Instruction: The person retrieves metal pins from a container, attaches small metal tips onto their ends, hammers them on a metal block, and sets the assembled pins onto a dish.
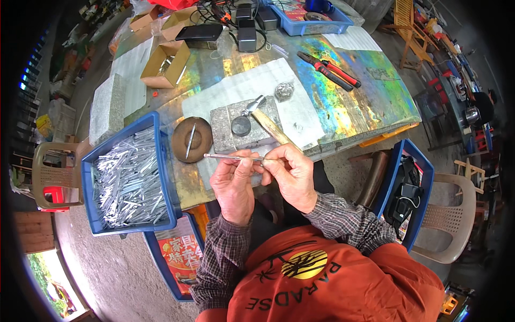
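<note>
Over a scuffed, iridescent tabletop (357,112), the left grip (234,182) and right grip (293,176) pinch a slender, shiny metal rod (225,156).

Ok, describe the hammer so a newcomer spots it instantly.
On the table, find the white sheet, then the grey block on it. The hammer lies across the block's right side; its handle is pale wood, while the pliers have red-black handles.

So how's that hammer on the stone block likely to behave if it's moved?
The hammer is probably head-heavy, with a metal head on a wooden handle. It should be stiff, since the handle looks solid. It may swivel if pushed, as its end seems to reach past the stone block.
</note>
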### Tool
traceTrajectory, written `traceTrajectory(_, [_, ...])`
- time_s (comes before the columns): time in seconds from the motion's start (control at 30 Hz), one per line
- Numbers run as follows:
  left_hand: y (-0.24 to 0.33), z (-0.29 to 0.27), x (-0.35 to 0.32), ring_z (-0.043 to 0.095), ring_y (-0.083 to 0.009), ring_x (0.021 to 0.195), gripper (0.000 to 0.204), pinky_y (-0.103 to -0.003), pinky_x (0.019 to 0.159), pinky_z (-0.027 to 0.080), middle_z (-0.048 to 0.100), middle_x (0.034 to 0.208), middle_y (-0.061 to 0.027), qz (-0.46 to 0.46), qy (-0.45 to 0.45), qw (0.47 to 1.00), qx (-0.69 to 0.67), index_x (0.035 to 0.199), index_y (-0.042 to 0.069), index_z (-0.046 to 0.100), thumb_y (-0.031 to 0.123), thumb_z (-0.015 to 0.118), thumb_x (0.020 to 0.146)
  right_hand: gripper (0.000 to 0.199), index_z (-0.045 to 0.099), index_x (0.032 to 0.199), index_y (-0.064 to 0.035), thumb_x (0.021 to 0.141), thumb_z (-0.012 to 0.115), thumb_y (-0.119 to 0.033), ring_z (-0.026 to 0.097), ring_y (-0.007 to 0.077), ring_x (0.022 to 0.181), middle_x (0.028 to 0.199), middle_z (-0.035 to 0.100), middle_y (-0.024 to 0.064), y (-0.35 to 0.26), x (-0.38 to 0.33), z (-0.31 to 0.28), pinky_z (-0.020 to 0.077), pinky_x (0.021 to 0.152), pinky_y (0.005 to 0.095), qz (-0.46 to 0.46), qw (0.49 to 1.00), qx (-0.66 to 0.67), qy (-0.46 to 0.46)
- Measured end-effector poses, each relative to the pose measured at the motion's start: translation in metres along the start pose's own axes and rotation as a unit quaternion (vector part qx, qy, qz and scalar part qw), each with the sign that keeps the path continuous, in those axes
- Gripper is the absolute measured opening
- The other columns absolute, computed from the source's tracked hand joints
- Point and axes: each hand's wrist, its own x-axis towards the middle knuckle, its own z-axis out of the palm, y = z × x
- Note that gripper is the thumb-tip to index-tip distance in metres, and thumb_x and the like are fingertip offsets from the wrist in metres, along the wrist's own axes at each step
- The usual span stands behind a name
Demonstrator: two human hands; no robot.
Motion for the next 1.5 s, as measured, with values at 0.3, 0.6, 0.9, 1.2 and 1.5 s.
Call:
traceTrajectory(0.3, [-0.002,-0.005,0.001,0.063,-0.0197,0.078,0.014,-0.031,0.07,0.055,0.063,0.096,-0.0145,-0.027,-0.008,0.999,-0.029,0.102,-0.001,0.057,0.004,0.058,0.088,0.004,0.055,0.086,0.0006,0.085,0.059,0.003,0.056,0.0046,0.055,0.07,0.06,0.003,0.004,0.002,-0.003,0.0431,0.047,0.0182,0.005,0.998,-0.059,0.011])
traceTrajectory(0.6, [0.001,-0.012,0.0,0.063,-0.0196,0.08,0.013,-0.032,0.07,0.055,0.062,0.094,-0.0128,-0.029,0.001,0.999,-0.018,0.102,-0.001,0.057,0.005,0.056,0.09,0.007,0.056,0.085,-0.0005,0.084,0.062,0.001,0.055,0.0034,0.055,0.072,0.061,0.0015,0.004,0.002,-0.004,0.0437,0.048,0.0176,0.005,0.996,-0.087,0.001])
traceTrajectory(0.9, [0.012,-0.022,0.037,0.062,-0.0165,0.074,0.013,-0.027,0.066,0.054,0.062,0.09,-0.0124,0.04,-0.008,0.995,0.086,0.103,-0.002,0.056,0.003,0.053,0.091,0.018,0.058,0.091,-0.0008,0.075,0.068,0.002,0.059,0.0157,0.062,0.078,0.059,0.0076,-0.015,0.017,-0.028,0.0462,0.054,0.026,-0.167,0.916,-0.36,-0.061])
traceTrajectory(1.2, [0.016,-0.017,0.075,0.058,-0.0092,0.068,0.012,-0.02,0.062,0.049,0.063,0.081,-0.0079,0.108,-0.004,0.951,0.29,0.098,-0.005,0.06,0.0,0.058,0.088,0.051,0.047,0.116,-0.0076,0.07,0.07,-0.005,0.058,0.0351,0.073,0.092,0.053,0.014,-0.011,0.021,-0.041,0.047,0.061,0.042,-0.08,0.81,-0.578,-0.063])
traceTrajectory(1.5, [0.014,-0.014,0.078,0.056,-0.0069,0.069,0.012,-0.019,0.061,0.047,0.062,0.08,-0.0039,0.124,-0.01,0.924,0.361,0.098,-0.004,0.062,0.001,0.059,0.087,0.053,0.043,0.119,-0.0074,0.072,0.068,-0.005,0.059,0.0348,0.07,0.088,0.054,0.0133,-0.003,0.024,-0.043,0.0477,0.058,0.0423,-0.107,0.828,-0.547,-0.056])
